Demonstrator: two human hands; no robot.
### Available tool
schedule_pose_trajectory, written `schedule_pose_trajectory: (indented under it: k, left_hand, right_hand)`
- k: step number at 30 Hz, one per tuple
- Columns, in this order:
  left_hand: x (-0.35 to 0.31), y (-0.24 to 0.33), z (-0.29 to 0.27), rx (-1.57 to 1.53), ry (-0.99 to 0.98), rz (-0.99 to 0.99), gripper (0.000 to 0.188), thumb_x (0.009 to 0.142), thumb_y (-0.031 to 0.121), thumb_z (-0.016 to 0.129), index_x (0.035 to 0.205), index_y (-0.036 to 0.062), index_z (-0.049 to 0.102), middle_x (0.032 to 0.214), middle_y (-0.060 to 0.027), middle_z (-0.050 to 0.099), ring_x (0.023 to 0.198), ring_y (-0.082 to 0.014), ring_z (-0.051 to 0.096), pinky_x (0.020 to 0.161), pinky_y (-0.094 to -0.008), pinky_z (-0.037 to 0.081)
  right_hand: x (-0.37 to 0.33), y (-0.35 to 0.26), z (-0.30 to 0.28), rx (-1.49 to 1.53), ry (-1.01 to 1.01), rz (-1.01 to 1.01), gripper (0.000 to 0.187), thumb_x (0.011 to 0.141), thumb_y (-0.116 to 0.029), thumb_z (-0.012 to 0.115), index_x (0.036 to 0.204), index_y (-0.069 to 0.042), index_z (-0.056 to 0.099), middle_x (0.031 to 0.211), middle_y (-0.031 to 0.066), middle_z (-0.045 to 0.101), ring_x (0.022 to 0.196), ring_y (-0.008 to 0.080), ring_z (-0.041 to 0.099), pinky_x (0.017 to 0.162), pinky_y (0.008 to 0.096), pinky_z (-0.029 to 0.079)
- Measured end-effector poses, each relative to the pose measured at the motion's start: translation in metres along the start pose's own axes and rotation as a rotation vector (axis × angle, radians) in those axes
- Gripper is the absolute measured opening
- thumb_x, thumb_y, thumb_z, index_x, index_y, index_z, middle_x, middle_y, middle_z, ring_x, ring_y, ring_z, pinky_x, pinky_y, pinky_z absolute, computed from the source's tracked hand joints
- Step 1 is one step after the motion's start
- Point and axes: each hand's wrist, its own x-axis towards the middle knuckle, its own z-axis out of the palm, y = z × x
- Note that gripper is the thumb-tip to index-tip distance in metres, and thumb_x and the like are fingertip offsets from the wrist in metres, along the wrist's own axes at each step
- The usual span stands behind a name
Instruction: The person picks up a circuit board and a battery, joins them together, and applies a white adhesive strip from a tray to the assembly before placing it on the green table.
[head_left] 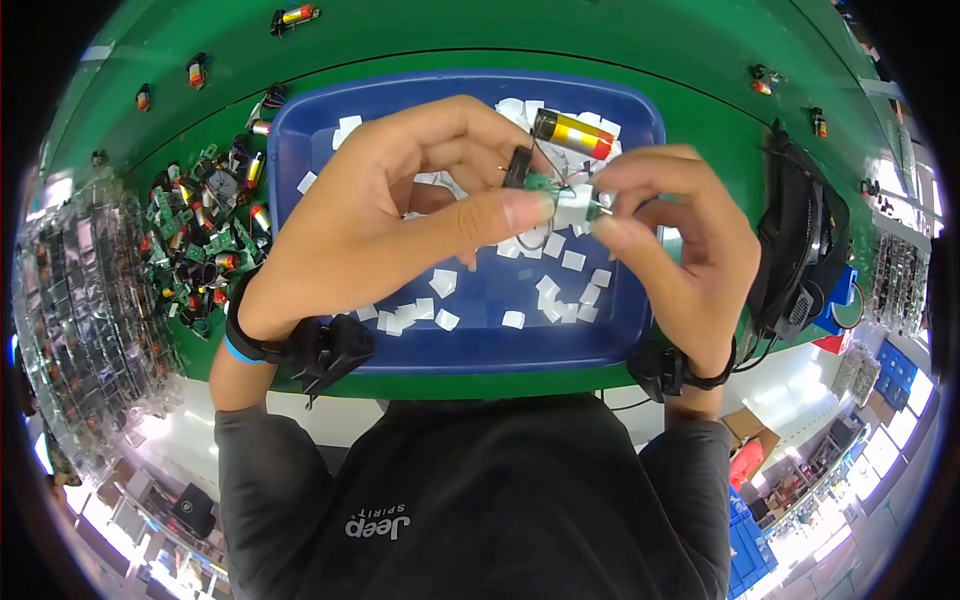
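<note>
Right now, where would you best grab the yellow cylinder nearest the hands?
Probably pinch the yellow cylinder around its middle, coming from its far side: that long, straight side looks bare, while thin wires, the left hand and the right hand crowd its near side.

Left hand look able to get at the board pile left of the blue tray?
Likely yes: nothing visible blocks the way to the board pile, though the left hand is occupied with a small green board.
</note>
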Motion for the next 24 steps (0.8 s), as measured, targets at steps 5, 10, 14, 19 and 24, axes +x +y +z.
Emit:
schedule_pose_trajectory:
  k: [5,10,14,19,24]
  left_hand:
    - [-0.004,-0.003,0.008,0.16,0.061,0.095,0.033,0.092,0.012,0.073,0.119,-0.001,0.059,0.102,-0.0055,0.064,0.083,-0.0102,0.061,0.068,-0.0241,0.054]
    - [-0.005,-0.004,0.009,0.295,0.111,0.171,0.037,0.083,0.01,0.081,0.112,0.0022,0.061,0.092,-0.002,0.062,0.08,-0.007,0.058,0.069,-0.0225,0.051]
    - [-0.006,-0.004,0.01,0.319,0.146,0.183,0.04,0.077,0.008,0.085,0.109,0.0034,0.061,0.086,0.0005,0.06,0.077,-0.0051,0.056,0.068,-0.0213,0.049]
    - [-0.009,-0.002,0.01,0.328,0.147,0.164,0.042,0.076,0.007,0.086,0.109,0.0033,0.061,0.084,0.0013,0.061,0.074,-0.0046,0.057,0.069,-0.021,0.049]
    - [-0.008,0.002,0.004,0.275,0.104,0.127,0.041,0.075,0.007,0.086,0.109,0.0031,0.062,0.085,0.0011,0.062,0.075,-0.005,0.058,0.069,-0.021,0.049]
  right_hand:
    - [-0.004,-0.005,0.006,0.08,-0.028,0.215,0.024,0.082,0.005,0.076,0.105,0.004,0.067,0.086,0.0068,0.071,0.068,0.0084,0.062,0.061,0.0207,0.049]
    - [-0.008,-0.003,0.008,-0.082,-0.068,0.153,0.021,0.084,0.006,0.075,0.103,0.004,0.068,0.08,0.0049,0.07,0.063,0.0057,0.061,0.062,0.0189,0.048]
    - [-0.007,-0.003,0.008,-0.184,-0.042,0.038,0.021,0.082,0.006,0.076,0.101,0.004,0.067,0.078,0.0045,0.07,0.06,0.0053,0.059,0.061,0.0195,0.047]
    - [-0.007,-0.005,0.007,-0.233,-0.077,-0.042,0.021,0.081,0.006,0.076,0.099,0.004,0.067,0.082,0.0066,0.071,0.063,0.0065,0.059,0.063,0.022,0.048]
    - [-0.007,-0.001,-0.002,-0.036,-0.184,-0.022,0.018,0.086,0.006,0.071,0.104,0.004,0.067,0.094,0.0109,0.071,0.073,0.0111,0.062,0.067,0.024,0.049]
